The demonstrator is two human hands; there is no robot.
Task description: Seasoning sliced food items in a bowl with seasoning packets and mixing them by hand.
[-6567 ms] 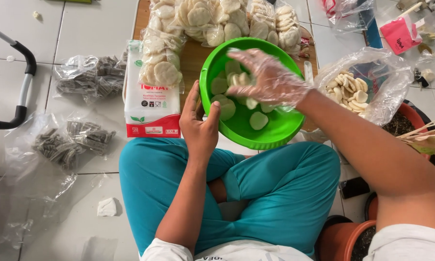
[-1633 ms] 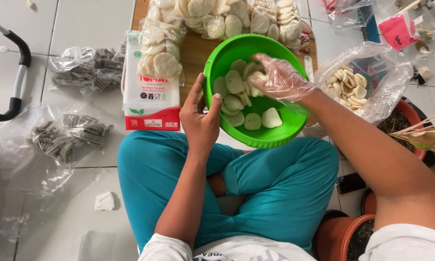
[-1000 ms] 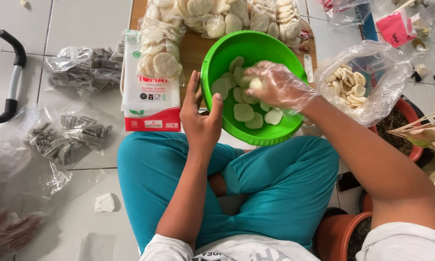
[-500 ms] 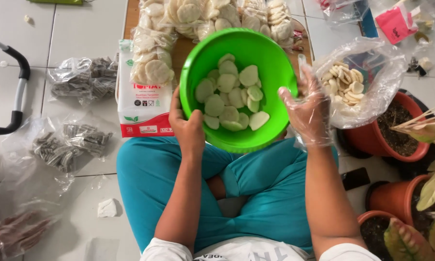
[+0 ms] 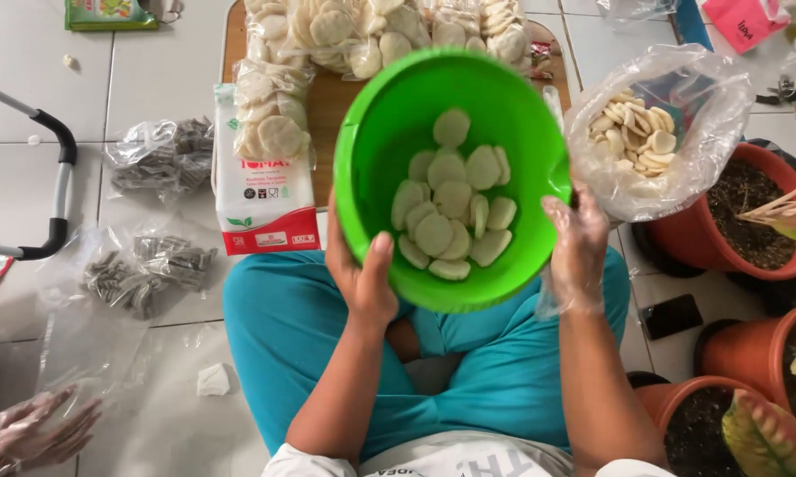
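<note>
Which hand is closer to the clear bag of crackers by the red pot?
Right hand, just below the bag. Left hand grips the bowl's far side.
</note>
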